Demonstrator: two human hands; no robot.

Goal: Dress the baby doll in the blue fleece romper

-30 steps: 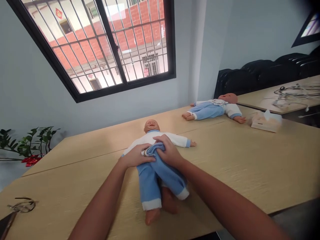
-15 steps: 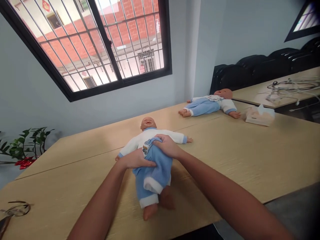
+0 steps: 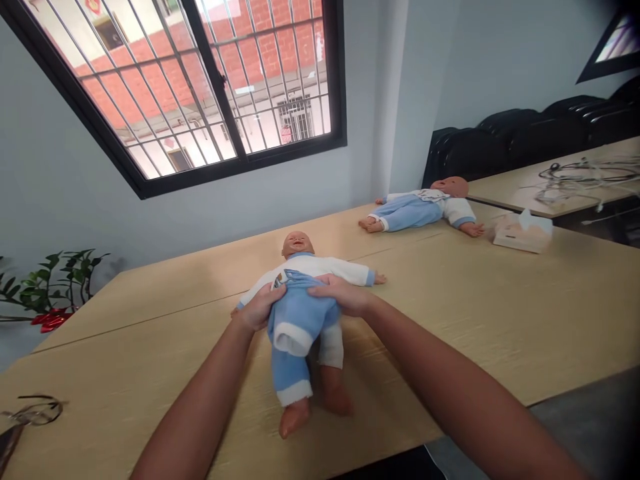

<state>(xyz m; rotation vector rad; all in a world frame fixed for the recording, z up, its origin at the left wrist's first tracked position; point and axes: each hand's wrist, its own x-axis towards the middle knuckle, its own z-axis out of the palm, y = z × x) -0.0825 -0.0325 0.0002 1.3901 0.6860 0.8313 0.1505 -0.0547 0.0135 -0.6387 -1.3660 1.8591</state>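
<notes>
A baby doll (image 3: 299,244) lies on its back on the wooden table (image 3: 450,307), head toward the window and arms spread. It wears a white top with blue cuffs. Blue trousers (image 3: 303,310) with white hems are bunched over its belly and legs; one trouser leg is on the doll's left-side leg in view, the other hangs loose on top. My left hand (image 3: 261,307) grips the trousers at the waist's left side, thumb on top. On the opposite side my right hand (image 3: 345,295) pinches the waist, its lower fingers hidden.
A second dressed doll (image 3: 415,210) lies at the back right, beside a tissue box (image 3: 523,231). Eyeglasses (image 3: 37,410) rest at the near left. Coiled cables (image 3: 580,177) sit on another table, a potted plant (image 3: 65,283) stands left.
My left hand has shifted outward to the waist's left edge, and my right hand has moved slightly down. The loose trouser leg has been lifted, baring more of the doll's right-side leg.
</notes>
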